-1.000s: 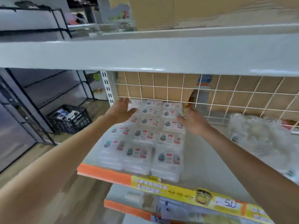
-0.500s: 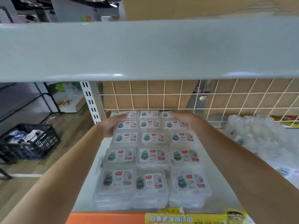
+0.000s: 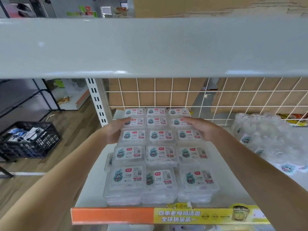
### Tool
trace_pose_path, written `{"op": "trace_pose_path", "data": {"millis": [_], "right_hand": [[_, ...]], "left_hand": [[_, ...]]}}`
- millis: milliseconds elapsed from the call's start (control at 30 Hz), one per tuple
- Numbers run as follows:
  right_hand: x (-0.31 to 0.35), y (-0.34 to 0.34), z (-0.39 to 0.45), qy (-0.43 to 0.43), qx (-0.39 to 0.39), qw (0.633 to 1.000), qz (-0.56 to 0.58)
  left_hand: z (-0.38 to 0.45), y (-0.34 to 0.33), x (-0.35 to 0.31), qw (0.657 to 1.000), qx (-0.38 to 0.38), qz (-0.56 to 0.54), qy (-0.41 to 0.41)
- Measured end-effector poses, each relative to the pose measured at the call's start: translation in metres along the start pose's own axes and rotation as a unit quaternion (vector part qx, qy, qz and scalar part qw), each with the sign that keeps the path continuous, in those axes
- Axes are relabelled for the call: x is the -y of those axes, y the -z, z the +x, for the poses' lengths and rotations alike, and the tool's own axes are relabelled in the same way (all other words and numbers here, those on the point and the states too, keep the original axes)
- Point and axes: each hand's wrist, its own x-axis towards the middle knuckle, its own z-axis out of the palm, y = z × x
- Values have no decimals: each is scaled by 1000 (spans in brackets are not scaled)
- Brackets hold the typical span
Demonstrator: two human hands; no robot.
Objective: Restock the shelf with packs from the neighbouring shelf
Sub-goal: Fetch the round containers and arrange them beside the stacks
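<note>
Clear packs, both hands flanking

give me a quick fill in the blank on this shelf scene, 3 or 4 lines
1. The clear packs lie in ___ columns from the shelf's front edge to the back.
2. Behind the packs stands a white wire ___.
3. The crate on the floor is ___ in colour.
4. The left hand and right hand touch the block of packs on its ___ sides.

Missing words: three; grid; black; opposite
</note>
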Motion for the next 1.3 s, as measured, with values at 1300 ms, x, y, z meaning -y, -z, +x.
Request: {"op": "trace_pose_path", "data": {"millis": [1300], "right_hand": [[-121,-38,-117,-5,-20,983,183]], "left_hand": [[-147,-69,105,975,-135,-146,-102]]}}
